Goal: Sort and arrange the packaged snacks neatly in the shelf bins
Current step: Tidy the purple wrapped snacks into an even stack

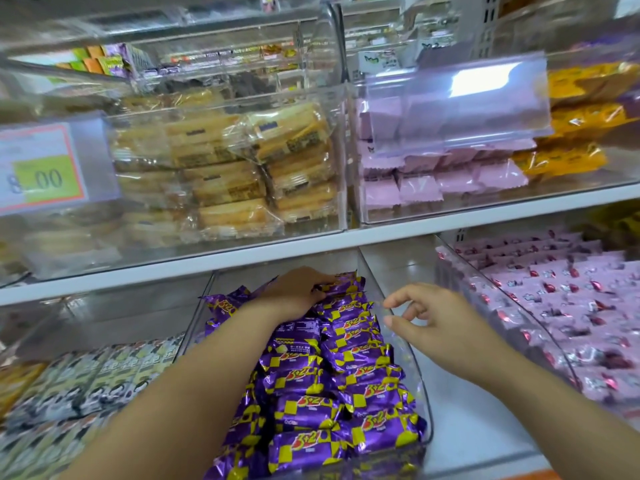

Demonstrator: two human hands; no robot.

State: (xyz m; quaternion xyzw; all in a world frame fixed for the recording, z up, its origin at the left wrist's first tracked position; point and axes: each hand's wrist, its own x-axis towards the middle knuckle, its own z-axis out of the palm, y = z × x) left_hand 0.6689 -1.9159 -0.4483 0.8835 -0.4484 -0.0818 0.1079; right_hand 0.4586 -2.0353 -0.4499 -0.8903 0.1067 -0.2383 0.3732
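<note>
The left hand (294, 292) is laid palm-down on the rearmost purple snack packs (360, 356), fingers bent over them; a grip cannot be confirmed. The right hand (427, 317) is held half-open and empty, just beside the right wall of the clear bin (414, 372). The packs are stacked in rows running front to back, each long axis set left-right.

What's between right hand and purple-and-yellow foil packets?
The clear plastic bin's right wall: the right hand is outside it, fingertips at its rim. Above, nothing visible blocks the purple-and-yellow foil packets.
</note>
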